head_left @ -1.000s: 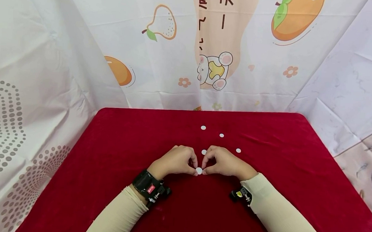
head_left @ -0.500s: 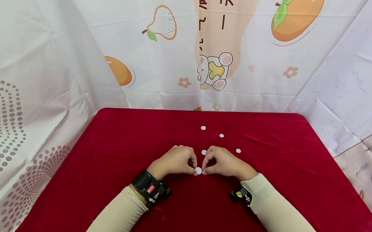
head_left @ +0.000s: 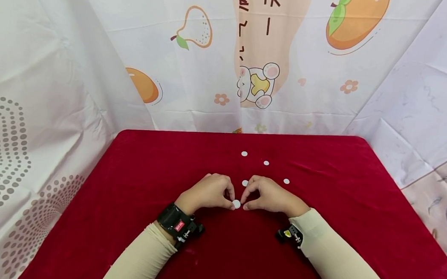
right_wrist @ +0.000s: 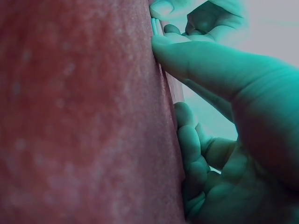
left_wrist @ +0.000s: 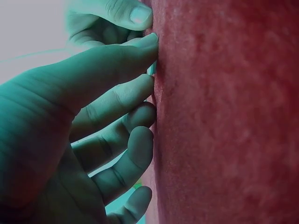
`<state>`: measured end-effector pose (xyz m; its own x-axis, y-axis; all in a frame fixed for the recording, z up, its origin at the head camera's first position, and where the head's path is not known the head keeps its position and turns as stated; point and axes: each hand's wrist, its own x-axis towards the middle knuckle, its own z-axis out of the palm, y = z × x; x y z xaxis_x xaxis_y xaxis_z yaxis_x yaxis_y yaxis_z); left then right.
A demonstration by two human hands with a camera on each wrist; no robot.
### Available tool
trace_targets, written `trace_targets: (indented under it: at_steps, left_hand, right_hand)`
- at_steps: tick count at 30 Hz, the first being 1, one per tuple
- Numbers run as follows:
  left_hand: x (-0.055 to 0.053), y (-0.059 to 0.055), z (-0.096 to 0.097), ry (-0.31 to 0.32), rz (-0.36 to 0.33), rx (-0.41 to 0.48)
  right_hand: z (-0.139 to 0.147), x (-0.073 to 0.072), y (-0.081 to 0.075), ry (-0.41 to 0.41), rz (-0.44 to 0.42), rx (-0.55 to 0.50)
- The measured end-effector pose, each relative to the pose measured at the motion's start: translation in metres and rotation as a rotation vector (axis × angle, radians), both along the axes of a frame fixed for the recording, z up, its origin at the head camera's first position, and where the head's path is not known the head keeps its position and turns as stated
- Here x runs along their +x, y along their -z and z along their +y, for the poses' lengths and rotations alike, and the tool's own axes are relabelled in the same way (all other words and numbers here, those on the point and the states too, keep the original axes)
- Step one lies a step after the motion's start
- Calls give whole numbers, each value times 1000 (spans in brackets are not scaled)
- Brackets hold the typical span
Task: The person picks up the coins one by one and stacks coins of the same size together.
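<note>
A white round disc (head_left: 236,204) lies flat on the red cloth between the two hands. My left hand (head_left: 213,192) pinches its left edge between thumb and forefinger. In the right wrist view the disc's edge (right_wrist: 155,27) looks layered, like thin discs stacked. Just right of it, my right hand (head_left: 269,195) rests on the cloth, thumb and forefinger bent towards the disc with a small gap and nothing held. The left wrist view shows the left hand's other fingers (left_wrist: 140,147) loosely spread against the cloth; there the disc is mostly hidden.
Beyond the hands lie more white discs: one close by the right forefinger (head_left: 245,183), one at the right (head_left: 286,181), two farther back (head_left: 244,153). The red-covered table (head_left: 160,161) ends at a printed curtain (head_left: 196,82).
The left hand has drawn slightly left, and the white disc has shifted left with it. A small gap now shows between the disc and the right hand, which has barely moved.
</note>
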<state>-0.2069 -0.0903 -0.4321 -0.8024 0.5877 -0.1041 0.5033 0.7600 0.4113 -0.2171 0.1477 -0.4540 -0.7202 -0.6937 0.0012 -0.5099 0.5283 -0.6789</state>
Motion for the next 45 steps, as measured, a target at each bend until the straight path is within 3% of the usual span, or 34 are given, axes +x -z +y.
trace_targets:
  at_steps: [15, 22, 33, 45]
  left_hand:
    - [-2, 0, -5, 21, 6, 2]
    - [-4, 3, -7, 15, -30, 22]
    - [-4, 0, -5, 3, -59, 41]
    - [-4, 5, -6, -14, -44, 26]
  right_hand:
    - [1, 2, -3, -27, -24, 7]
    - [2, 1, -2, -37, -22, 20]
    - [2, 3, -6, -24, 2, 32]
    - [0, 3, -9, 17, -2, 10]
